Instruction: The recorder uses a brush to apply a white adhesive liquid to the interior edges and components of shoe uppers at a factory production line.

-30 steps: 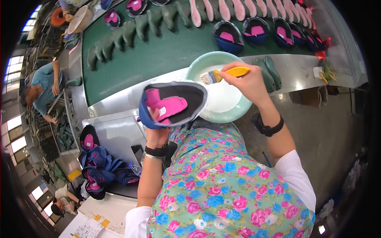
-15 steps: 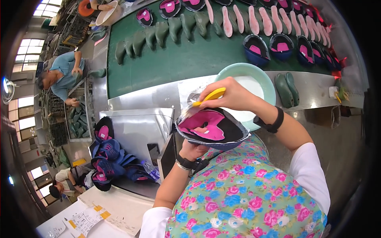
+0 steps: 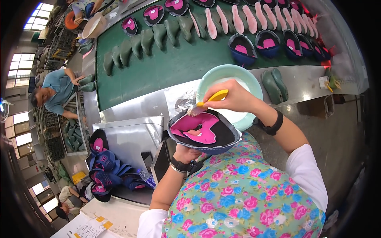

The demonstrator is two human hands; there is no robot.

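My left hand (image 3: 187, 153) grips a shoe upper (image 3: 218, 143), dark blue outside with black and pink lining, its open underside turned up. A fingertip of that hand shows through the opening in the pink lining. In my right hand (image 3: 234, 96) is a paintbrush (image 3: 218, 95) with a yellow handle, held between thumb and fingers. Its pale bristles touch the upper's far rim, near the left end. Just behind the upper stands a light green basin (image 3: 257, 85) holding white liquid, partly hidden by my right hand.
Green shoe lasts (image 3: 159, 35), pink insoles (image 3: 238, 20) and more uppers (image 3: 268, 43) line the green conveyor belt (image 3: 135, 87). A pile of blue uppers (image 3: 105, 162) lies at left beside a phone (image 3: 147, 159) and a bottle (image 3: 147, 178). A co-worker (image 3: 57, 89) handles lasts farther left.
The brush has moved along the upper's rim, from the left end toward the far edge. The belt's contents and basin appear shifted left in view. The co-worker's hand now reaches two lasts.
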